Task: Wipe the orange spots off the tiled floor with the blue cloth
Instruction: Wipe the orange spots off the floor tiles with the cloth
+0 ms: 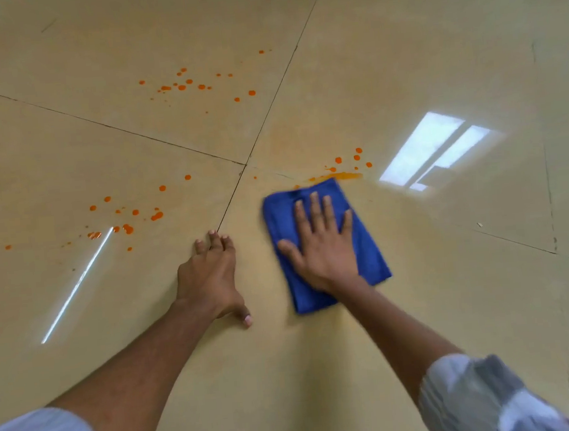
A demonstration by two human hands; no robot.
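On the blue cloth [326,242], right hand [324,249] pressed flat, fingers [315,209] spread

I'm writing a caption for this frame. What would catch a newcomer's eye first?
The blue cloth, pressed flat under the right hand at centre, its far edge meeting an orange smear. Next, orange spots scattered over the tiled floor beyond and to the left. The left hand braces beside the cloth.

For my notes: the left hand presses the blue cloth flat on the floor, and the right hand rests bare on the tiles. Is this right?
Not quite: the hands are swapped. The head view shows the right hand pressing the cloth flat, while the left hand rests bare on the floor.
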